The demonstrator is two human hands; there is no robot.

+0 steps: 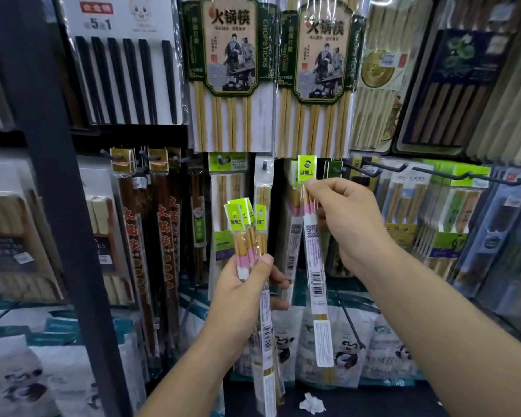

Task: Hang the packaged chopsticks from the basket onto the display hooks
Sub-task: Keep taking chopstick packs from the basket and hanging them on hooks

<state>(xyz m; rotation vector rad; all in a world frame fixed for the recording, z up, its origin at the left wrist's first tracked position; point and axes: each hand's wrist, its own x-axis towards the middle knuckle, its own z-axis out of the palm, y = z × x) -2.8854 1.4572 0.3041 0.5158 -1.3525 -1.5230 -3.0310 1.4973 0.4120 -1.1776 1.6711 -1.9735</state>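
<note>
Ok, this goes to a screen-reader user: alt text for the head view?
A right hand pinches one green-tagged chopstick packet up beside a black display hook, while the left hand grips a bunch of matching packets. Packaged chopsticks hang behind.

"火锅筷" is read on the left hot-pot pack [229,55], "CHOPSTICKS" run down its green right edge, "happiness" down its left; likewise on the right hot-pot pack [321,61]. A "5" and "1" are shown on the white pack [118,25]. Red "火锅筷" is carried by the dark packs [133,233]. A QR code and barcodes are spotted on the raised pack [313,251]; green-tag characters there and on the bundle [247,236] cannot be made out.
</note>
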